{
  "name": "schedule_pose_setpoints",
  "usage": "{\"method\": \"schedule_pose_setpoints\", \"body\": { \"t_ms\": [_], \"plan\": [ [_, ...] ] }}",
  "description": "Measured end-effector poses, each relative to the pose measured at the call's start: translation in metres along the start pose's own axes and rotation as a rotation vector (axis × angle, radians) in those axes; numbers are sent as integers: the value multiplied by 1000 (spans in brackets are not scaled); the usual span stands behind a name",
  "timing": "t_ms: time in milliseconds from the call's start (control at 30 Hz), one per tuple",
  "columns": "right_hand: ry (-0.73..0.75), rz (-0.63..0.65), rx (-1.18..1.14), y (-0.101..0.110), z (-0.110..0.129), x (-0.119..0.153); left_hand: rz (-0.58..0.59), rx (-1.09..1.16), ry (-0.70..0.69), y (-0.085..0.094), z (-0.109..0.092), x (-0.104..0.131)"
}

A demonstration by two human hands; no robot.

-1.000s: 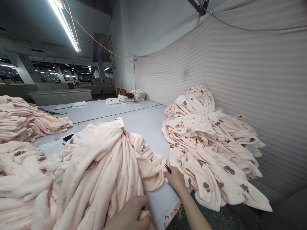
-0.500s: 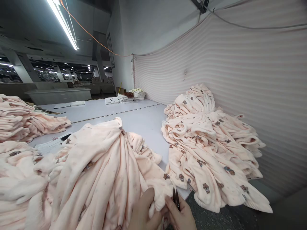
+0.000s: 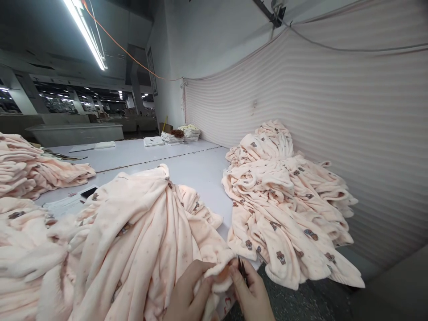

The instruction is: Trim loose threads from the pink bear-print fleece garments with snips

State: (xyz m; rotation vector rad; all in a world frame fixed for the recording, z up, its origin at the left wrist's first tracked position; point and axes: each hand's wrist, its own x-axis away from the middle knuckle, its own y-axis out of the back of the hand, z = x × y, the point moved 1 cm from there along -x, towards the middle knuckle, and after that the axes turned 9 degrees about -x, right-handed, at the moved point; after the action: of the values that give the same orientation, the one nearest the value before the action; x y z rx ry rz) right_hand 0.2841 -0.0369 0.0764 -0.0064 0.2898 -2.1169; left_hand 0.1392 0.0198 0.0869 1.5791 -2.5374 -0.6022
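Head view, garment and hands at the near side of a table (image 3: 197, 161). The garment (image 3: 143, 223) is pale pink, thick and plush, and lies heaped at the centre foreground. Long soft folds fan downward from a raised peak toward the viewer; faint small dots mark the surface, and a few dark printed figures show partly within the creases. Its right-hand part narrows toward the table's near edge, where a rolled edge of cloth stands up between the two hands. The left hand (image 3: 192, 290) is closed, thumb against fingers, pinching this cloth. The right hand (image 3: 252, 294) is also nearly closed: it holds small dark scissors (image 3: 243, 269), blades pointing upward, while its thumb and finger meet the same edge of cloth. Whether the scissor blades are parted cannot be told. Just right of the hands lies a pile of similar printed cloth (image 3: 281, 200); a phone (image 3: 88, 192) lies beyond the garment, to the left.
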Motion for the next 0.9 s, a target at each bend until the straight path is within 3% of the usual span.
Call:
{"method": "schedule_pose_setpoints", "body": {
  "t_ms": [100,233,300,433,633,800,900],
  "plan": [
    [6,81,33,-2,3,-6,142,200,123,7,1,-7],
    [105,125,178,-3,1,-3,203,682,364,9,8,-10],
    [210,139,337,-3,2,2,213,808,428,10,7,-9],
    [320,242,595,-2,15,10,283,855,373,14,3,-8],
    [454,295,784,-1,27,11,338,925,351,16,9,-7],
    [501,213,745,-2,24,9,349,851,299,16,12,-6],
    [430,155,611,-1,19,7,336,776,280,18,11,-5]
  ]
}}
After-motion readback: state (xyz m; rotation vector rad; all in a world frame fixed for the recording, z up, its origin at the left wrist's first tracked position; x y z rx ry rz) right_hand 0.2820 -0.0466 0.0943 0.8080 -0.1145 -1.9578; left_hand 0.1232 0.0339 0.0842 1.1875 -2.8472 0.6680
